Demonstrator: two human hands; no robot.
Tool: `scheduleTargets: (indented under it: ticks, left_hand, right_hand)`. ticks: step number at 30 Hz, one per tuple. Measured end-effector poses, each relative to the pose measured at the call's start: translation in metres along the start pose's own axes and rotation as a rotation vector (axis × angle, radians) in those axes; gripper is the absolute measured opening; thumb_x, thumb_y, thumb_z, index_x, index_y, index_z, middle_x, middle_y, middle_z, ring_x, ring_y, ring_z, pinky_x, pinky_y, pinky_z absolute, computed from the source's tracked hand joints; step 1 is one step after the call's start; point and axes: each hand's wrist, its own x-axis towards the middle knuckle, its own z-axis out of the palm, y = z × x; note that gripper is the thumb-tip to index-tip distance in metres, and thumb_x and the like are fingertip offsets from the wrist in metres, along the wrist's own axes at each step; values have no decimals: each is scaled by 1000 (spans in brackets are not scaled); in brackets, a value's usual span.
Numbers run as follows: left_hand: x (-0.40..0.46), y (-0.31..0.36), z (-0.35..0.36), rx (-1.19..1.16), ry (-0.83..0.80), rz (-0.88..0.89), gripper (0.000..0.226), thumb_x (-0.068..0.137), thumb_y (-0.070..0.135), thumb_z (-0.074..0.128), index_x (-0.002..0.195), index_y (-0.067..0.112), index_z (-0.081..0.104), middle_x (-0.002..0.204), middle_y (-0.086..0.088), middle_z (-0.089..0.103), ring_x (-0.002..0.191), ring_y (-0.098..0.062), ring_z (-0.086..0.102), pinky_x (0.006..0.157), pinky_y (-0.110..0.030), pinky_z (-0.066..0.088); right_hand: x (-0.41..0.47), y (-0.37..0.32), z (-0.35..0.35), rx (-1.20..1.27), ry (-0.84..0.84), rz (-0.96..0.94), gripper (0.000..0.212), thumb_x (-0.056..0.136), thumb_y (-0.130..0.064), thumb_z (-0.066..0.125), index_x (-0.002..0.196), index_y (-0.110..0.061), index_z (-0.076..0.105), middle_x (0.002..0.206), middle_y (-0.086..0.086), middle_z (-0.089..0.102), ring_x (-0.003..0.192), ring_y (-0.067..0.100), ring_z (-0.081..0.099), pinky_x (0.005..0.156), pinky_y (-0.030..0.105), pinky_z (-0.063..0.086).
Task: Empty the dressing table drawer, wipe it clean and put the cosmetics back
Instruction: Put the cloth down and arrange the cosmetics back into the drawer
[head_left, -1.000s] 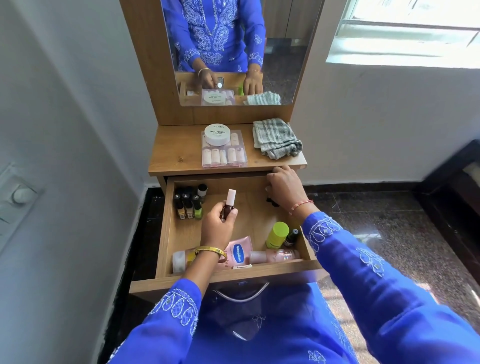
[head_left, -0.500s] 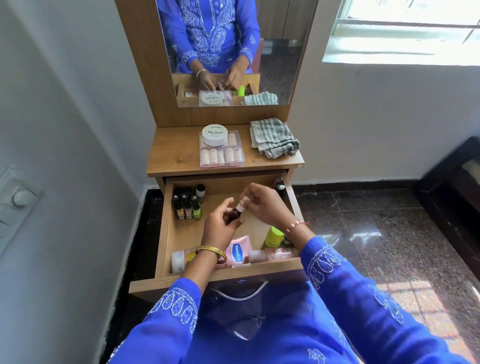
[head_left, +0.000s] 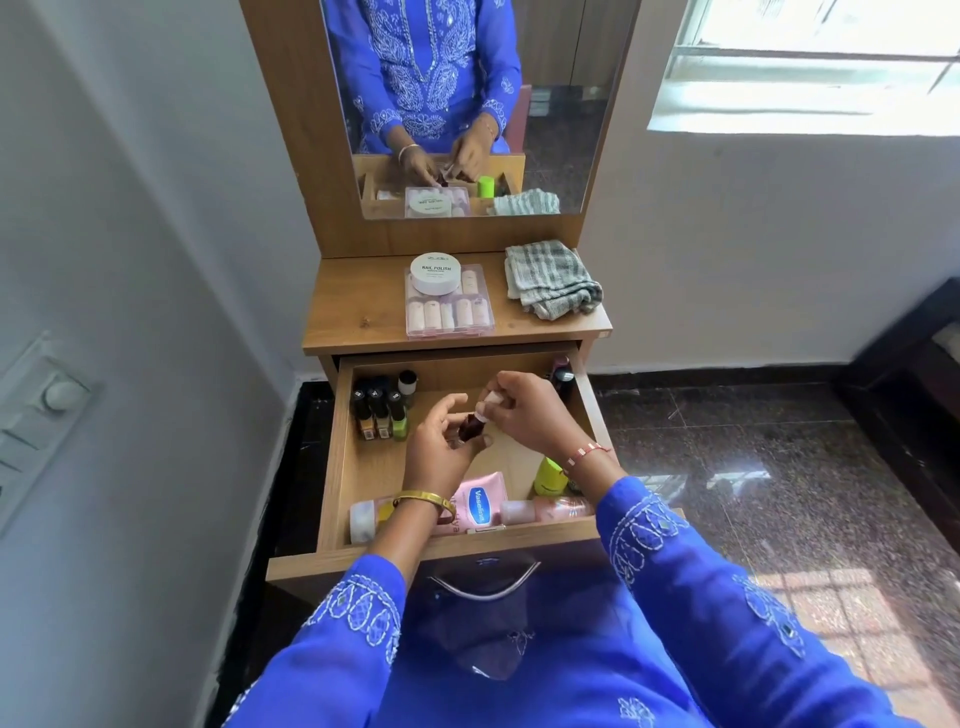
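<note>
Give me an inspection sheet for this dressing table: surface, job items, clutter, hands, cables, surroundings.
Surface: tabletop carries a clear nail kit with a white jar on it, and a folded striped cloth.
Job items: drawer pulled open; polish bottles upright at its back left; Vaseline tube, green bottle and pink bottle near the front.
Clutter: nothing seen.
Hands: left hand holds a dark red bottle; right hand pinches its white cap.
Cables: nothing seen.
Surroundings: mirror above, switch panel on the left wall, window at right, dark stone floor.
</note>
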Motion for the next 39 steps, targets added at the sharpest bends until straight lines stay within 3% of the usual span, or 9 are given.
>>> scheduleTargets:
  ticks: [5, 10, 13, 17, 22, 39]
  left_hand:
    - [-2, -2, -13, 10, 151, 31, 40, 83, 6, 63, 122, 10, 54, 116, -9, 63, 102, -10, 56, 88, -20, 45]
    - [-3, -6, -40, 57, 418, 59, 20, 90, 10, 53, 108, 10, 62, 95, -3, 64, 86, -12, 57, 68, -9, 42]
    - [-1, -11, -50, -17, 485, 9, 19, 90, 8, 51, 105, 9, 62, 91, -2, 63, 84, -14, 59, 71, -16, 46]
    - [4, -17, -51, -68, 480, -47, 17, 90, 11, 48, 100, 18, 61, 94, 0, 66, 88, -16, 64, 80, -30, 53]
    - [4, -19, -50, -50, 454, -55, 16, 90, 15, 48, 95, 27, 58, 95, 3, 66, 90, -16, 65, 78, -30, 53]
    - [4, -20, -48, -19, 427, -70, 15, 91, 20, 50, 102, 22, 61, 93, 6, 65, 90, -15, 64, 80, -36, 55]
  right_hand:
    - [15, -12, 8, 78, 129, 62, 14, 86, -9, 57, 93, -2, 66, 85, 2, 63, 75, 11, 52, 54, 7, 34]
    - [39, -31, 36, -17, 0, 90, 17, 87, -6, 46, 97, -2, 60, 105, 15, 67, 99, 31, 60, 75, 25, 41]
    - [47, -36, 50, -122, -62, 84, 21, 88, -6, 46, 107, -2, 53, 107, 21, 64, 101, 38, 59, 83, 36, 48]
    - [52, -36, 57, -274, -105, 35, 23, 88, -5, 44, 110, -1, 48, 106, 24, 63, 98, 40, 59, 76, 38, 47]
    - [53, -29, 63, -331, -132, -14, 26, 89, -6, 46, 114, -4, 52, 109, 22, 63, 101, 37, 59, 79, 35, 47]
    - [51, -23, 62, -175, -80, -55, 31, 84, -2, 52, 112, -9, 62, 106, 15, 68, 99, 30, 63, 86, 35, 51]
